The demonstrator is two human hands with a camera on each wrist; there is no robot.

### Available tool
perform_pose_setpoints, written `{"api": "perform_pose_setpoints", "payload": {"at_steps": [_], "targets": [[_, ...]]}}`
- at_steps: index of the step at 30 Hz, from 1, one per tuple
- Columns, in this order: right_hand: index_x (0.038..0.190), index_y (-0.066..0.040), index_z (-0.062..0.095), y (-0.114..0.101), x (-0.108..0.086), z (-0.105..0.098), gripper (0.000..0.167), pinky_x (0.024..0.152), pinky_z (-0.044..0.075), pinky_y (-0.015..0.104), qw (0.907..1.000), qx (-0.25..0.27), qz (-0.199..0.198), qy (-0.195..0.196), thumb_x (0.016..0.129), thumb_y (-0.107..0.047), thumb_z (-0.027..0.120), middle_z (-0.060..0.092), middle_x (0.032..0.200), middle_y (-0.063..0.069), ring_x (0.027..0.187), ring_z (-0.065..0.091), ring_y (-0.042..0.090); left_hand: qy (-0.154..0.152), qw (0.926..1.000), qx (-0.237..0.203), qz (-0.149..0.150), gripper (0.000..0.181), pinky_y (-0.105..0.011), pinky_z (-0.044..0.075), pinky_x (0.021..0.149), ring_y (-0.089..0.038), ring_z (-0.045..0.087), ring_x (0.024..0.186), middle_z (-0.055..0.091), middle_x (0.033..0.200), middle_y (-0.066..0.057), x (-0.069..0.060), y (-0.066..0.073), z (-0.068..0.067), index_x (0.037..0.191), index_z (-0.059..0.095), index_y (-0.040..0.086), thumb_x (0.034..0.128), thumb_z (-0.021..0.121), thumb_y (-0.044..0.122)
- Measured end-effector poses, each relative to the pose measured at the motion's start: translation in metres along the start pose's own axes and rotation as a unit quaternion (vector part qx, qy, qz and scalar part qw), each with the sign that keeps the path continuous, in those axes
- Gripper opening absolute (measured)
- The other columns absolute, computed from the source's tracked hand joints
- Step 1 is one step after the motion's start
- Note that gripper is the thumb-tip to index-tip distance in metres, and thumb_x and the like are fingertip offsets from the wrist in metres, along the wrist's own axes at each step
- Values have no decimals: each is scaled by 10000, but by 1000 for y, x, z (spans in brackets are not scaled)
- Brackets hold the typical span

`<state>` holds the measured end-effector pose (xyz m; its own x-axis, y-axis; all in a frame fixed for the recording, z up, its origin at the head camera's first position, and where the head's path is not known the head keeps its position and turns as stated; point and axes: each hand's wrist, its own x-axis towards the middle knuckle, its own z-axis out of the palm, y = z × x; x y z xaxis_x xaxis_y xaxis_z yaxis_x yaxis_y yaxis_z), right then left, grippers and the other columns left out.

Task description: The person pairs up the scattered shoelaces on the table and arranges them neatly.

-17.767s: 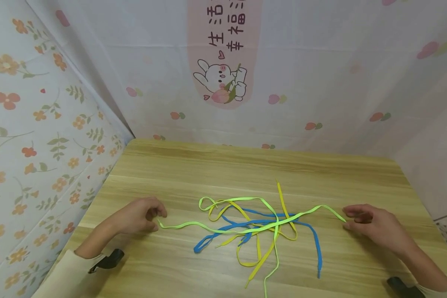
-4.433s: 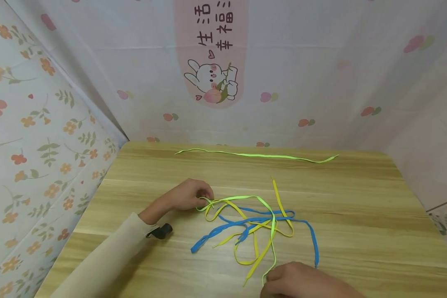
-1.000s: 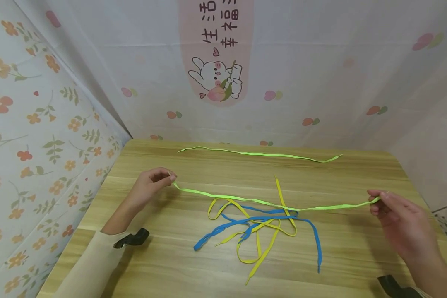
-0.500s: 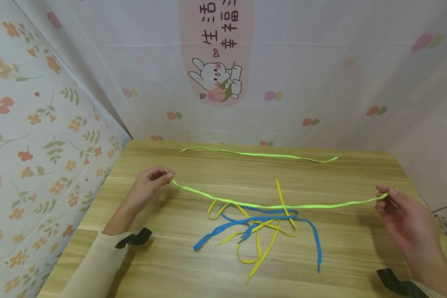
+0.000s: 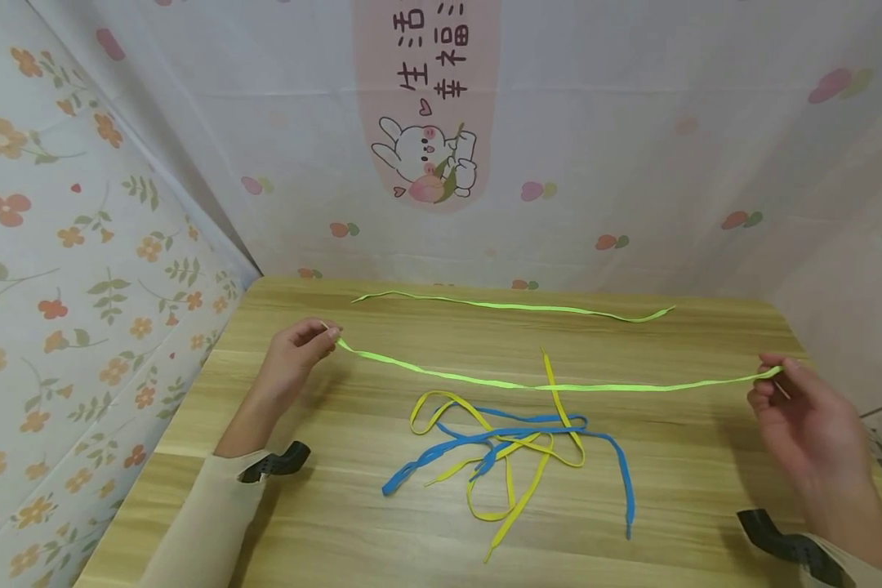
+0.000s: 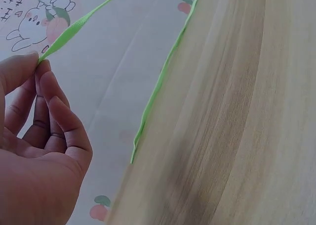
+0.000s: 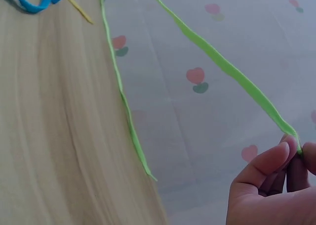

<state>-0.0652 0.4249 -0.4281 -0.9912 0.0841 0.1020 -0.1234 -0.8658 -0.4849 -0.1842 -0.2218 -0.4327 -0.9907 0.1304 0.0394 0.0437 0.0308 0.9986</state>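
Both hands pinch one green lace (image 5: 485,381) near its two ends: the left hand (image 5: 291,359) between thumb and forefinger, the right hand (image 5: 808,416) between its fingertips. The lace hangs in a shallow sag between them, above the bench (image 5: 323,506), and in the head view it passes across the far end of the yellow laces (image 5: 551,371). These lie tangled with the blue lacing (image 5: 621,474) on the near side, while a second green lace (image 5: 529,307) lies along the far edge, close to the printed curtain (image 5: 595,163). The likeliest trouble is the sag: if the middle dips before the ends do, it could snag that yellow end and drag the tangle along. Both grips look small and close to the tips, so a hard pull could slip one out — probably the left, where only a short bit shows past the fingers. The held lace narrows and widens along its length, which suggests a twist that may set in once it is laid flat. Carried too far, it could also cross the second green lace — or nudge it towards the edge.
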Motion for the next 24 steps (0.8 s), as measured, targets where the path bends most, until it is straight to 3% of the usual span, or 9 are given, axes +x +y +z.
{"api": "perform_pose_setpoints", "payload": {"at_steps": [4,10,18,24], "targets": [[1195,206,689,-1,2,-1,447,777,578,413,9995,312,-4,-28,1195,-19,303,679,1104,236,901,655,358,192,9995,-231,-28,157,-277,550,974,-122,654,1048,749,1126,23,-1,0,0,959,684,116,1106,662,65],[1175,218,681,-6,6,-1,462,765,563,449,9968,801,6,-71,1197,-39,297,681,1089,260,868,631,378,486,9980,-404,-91,188,-307,544,991,-125,645,980,731,1044,71,-1,2,-2,927,683,153,1109,676,107],[1175,193,681,-10,10,0,428,738,541,447,9965,821,-140,66,1196,-41,323,684,1060,264,835,619,372,656,9951,-743,-54,215,-249,543,975,-112,636,988,710,1066,77,2,7,-1,915,684,173,1117,663,104],[1174,205,667,-9,15,3,422,729,545,461,9947,1000,-220,32,1195,-39,324,701,1050,301,821,632,401,857,9884,-1251,122,172,-249,537,944,-114,614,965,693,1076,47,4,11,2,957,732,150,1110,674,98]]}}
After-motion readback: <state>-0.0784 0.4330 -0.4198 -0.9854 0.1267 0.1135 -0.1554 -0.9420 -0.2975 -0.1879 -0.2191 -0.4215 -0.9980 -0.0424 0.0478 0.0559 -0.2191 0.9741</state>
